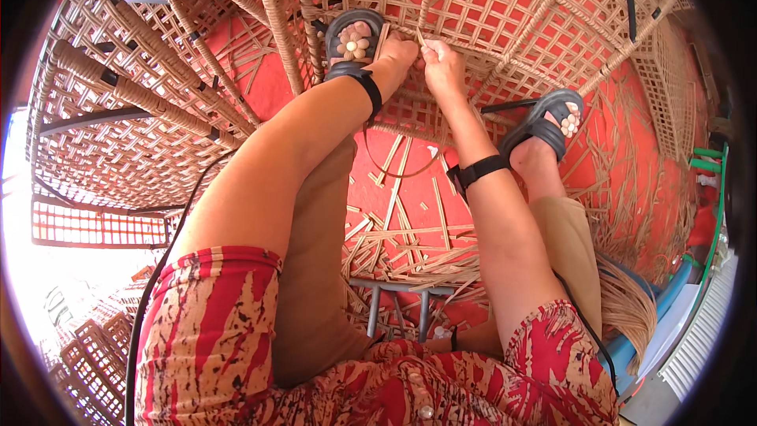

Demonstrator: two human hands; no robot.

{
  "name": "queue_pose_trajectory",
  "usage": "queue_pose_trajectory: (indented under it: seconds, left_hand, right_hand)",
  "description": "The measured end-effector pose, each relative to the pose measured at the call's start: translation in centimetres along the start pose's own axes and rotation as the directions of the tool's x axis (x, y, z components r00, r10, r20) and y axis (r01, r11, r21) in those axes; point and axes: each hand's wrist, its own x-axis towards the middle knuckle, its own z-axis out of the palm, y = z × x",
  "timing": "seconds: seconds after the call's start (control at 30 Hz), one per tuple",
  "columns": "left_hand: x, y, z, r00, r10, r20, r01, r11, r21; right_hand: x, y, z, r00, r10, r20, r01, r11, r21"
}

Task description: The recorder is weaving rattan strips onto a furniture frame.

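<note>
Both my hands are at the lower part of a woven cane panel [489, 0] with an open lattice and rope-wrapped ribs. My right hand [445, 70] is closed in a pinch on a thin, pale cane strip [421, 37], whose tip points up at the weave. Just left of it, my left hand [400, 51] has its fingers curled in against the panel. Another flat strip stands up beside that hand, but what the fingers grip is hidden. A thin strip [402, 176] hangs in a loop below the panel.
My sandalled feet [352, 38] flank the work on a red floor [410, 158] strewn with cane offcuts. More woven panels [126, 150] lean at the left. A bundle of cane strips [628, 300] lies at the lower right, near a blue object. A metal-legged stool [402, 287] is beneath me.
</note>
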Motion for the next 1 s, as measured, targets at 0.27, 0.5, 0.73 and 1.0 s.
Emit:
queue_pose_trajectory:
  seconds: [0.27, 0.5, 0.73, 1.0]
  left_hand:
    - [0.7, 0.8, -0.7, 0.990, 0.060, 0.130, -0.064, 0.998, 0.026]
    - [-0.5, 1.7, -0.5, 0.993, 0.059, 0.104, -0.068, 0.994, 0.082]
    - [0.1, 1.7, -1.1, 0.990, 0.072, 0.124, -0.095, 0.977, 0.190]
    - [-2.2, 3.5, -1.4, 0.988, -0.059, 0.143, 0.072, 0.994, -0.084]
  right_hand:
    - [-0.7, 0.8, 0.8, 0.998, 0.015, -0.061, 0.005, 0.949, 0.314]
    - [0.1, 2.5, 1.5, 0.979, 0.194, 0.057, -0.200, 0.887, 0.416]
    - [0.5, 2.8, 2.3, 0.957, 0.288, 0.037, -0.250, 0.754, 0.607]
    - [4.7, 4.5, 5.9, 0.703, 0.627, 0.336, -0.588, 0.247, 0.770]
